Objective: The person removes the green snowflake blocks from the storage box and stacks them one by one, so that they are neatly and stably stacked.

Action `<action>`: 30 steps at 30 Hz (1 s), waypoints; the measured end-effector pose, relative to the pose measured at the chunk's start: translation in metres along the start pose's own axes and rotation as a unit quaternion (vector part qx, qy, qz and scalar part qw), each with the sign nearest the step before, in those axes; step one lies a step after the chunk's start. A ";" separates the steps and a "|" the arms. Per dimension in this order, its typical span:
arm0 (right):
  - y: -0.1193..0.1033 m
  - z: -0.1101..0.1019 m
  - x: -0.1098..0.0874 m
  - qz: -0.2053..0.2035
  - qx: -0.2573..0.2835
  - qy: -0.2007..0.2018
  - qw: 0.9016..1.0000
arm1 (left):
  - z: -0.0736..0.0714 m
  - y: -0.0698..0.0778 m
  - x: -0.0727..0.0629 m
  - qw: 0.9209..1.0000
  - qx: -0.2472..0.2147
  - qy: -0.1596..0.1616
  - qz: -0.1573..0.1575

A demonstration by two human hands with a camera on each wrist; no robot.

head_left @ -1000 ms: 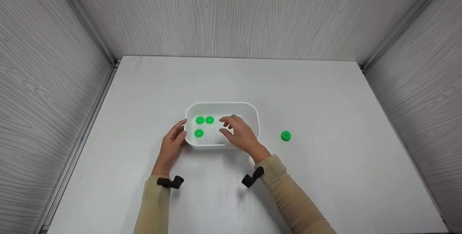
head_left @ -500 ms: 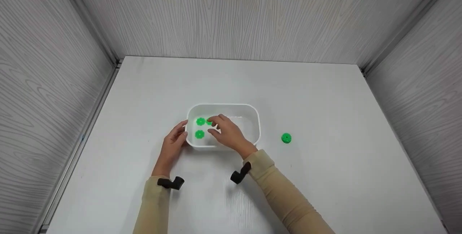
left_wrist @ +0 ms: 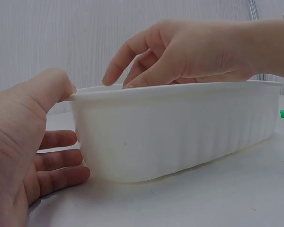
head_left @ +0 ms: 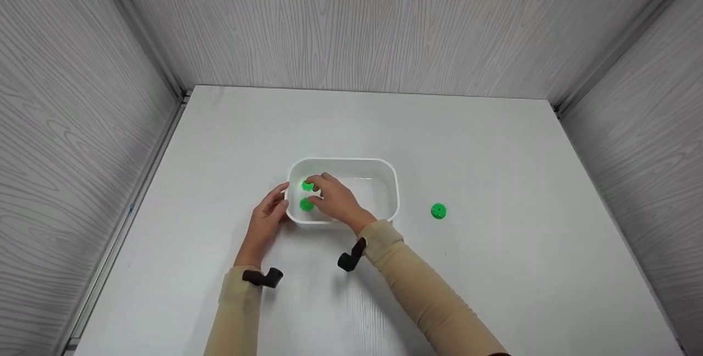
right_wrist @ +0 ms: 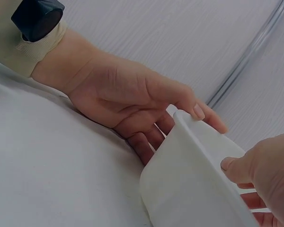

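Observation:
A white plastic tub (head_left: pixel 379 188) stands on the table. Inside its left end lie green flower-shaped pieces; a front one (head_left: pixel 306 205) and a back one (head_left: pixel 306 185) show partly. My left hand (head_left: pixel 264 227) holds the tub's left end, its thumb on the rim (left_wrist: pixel 104 90) and several fingers against the outer wall. Over the pieces reaches my right hand (head_left: pixel 336 199), thumb and forefinger apart, nothing seen between them. In the left wrist view its fingertips (left_wrist: pixel 111 78) dip towards the inside. Whether it touches a piece is hidden.
Right of the tub, a thicker green piece (head_left: pixel 438 211) lies on the white table (head_left: pixel 511 180). Grey wood-grain panels (head_left: pixel 351 32) enclose the table at the back and both sides. Each sleeve carries a black wrist camera (head_left: pixel 351 255).
My right hand has moved left within the tub, from its middle to above the green pieces, and now covers one of them. The left hand stays at the tub's left end.

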State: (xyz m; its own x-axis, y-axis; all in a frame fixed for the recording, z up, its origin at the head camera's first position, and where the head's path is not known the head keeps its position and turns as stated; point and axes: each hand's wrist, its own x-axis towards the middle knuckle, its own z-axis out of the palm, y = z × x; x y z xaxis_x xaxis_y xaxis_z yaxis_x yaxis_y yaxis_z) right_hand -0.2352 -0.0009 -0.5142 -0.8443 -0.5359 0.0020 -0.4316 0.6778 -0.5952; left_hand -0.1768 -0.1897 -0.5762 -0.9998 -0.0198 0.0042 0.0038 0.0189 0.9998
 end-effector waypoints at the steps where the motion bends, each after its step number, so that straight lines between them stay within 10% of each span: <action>1: 0.000 0.002 0.001 0.008 -0.007 -0.006 1.000 | 0.001 0.000 0.000 1.000 -0.003 0.000 0.000; 30: 0.005 0.023 0.016 0.049 -0.121 -0.105 0.986 | 0.002 0.026 -0.009 0.999 -0.014 -0.018 -0.026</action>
State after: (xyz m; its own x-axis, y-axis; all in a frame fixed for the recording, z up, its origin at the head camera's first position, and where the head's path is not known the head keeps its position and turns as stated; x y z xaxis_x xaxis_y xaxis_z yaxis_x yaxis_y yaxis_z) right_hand -0.2437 -0.0181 -0.5354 -0.8121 -0.5373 -0.2277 -0.4361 0.8180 -0.3750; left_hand -0.1675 -0.1868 -0.5506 -0.9988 0.0153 -0.0471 -0.0472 -0.0101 0.9988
